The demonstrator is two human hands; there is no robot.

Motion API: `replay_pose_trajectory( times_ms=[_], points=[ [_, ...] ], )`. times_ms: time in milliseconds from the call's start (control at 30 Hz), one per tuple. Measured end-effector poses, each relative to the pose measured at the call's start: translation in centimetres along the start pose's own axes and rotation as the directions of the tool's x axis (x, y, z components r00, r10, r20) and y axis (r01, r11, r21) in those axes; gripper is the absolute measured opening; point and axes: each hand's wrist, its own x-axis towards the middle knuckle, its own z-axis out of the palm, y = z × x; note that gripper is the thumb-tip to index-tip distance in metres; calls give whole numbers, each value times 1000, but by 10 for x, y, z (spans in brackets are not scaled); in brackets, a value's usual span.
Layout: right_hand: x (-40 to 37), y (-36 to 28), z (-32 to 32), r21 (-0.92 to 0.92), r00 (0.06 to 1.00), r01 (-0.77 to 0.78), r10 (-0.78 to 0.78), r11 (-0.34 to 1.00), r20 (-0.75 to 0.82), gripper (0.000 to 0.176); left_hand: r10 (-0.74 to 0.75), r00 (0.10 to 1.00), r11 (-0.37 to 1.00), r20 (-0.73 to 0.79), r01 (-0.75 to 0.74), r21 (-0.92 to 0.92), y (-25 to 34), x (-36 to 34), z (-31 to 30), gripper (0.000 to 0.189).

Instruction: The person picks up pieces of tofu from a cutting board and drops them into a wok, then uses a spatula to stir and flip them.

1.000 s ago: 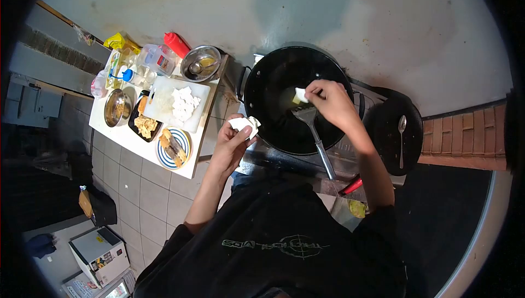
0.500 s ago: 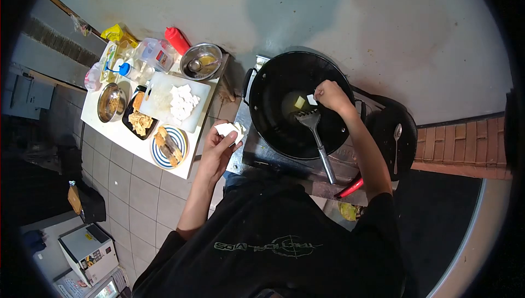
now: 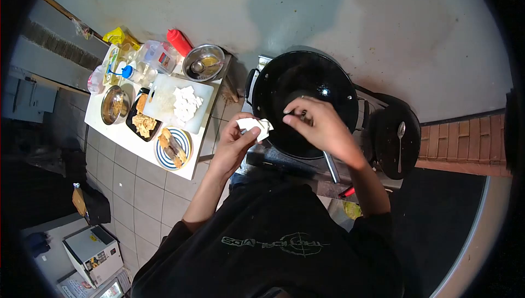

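Observation:
White pieces [image 3: 256, 127] rest in my left hand [image 3: 236, 144], its thumb pressed on them, at the left rim of the black wok [image 3: 295, 79]. Over the wok, my right hand [image 3: 320, 126] has thumb and forefinger apart, with nothing seen between them. Below it shows the metal handle of a spatula [image 3: 331, 168]; its head is hidden behind the hand. More white pieces [image 3: 187, 104] lie on a cutting board [image 3: 162, 98] on the table to the left.
The white table [image 3: 121, 144] also bears a striped plate [image 3: 187, 144] of food, a black tray [image 3: 131, 113], steel bowls [image 3: 189, 57], bottles and a red squeeze bottle [image 3: 178, 40]. Right of the wok, a spoon [image 3: 401, 145] lies on a black round surface [image 3: 385, 153].
My right hand has drawn back toward my left hand and no longer shows a white piece. My left hand has moved right to the wok's rim, still holding white pieces.

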Motion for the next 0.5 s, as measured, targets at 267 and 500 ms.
replay_pose_trajectory(
  times_ms=[267,500],
  points=[
    [-8,8,14,266,990,-124,100,956,99,17,60,994,998,89,-61,13,-3,9,13,26],
    [-7,0,5,136,997,-78,81,988,-14,9,17,998,1000,61,-15,-19,-12,9,9,26]
  ],
)
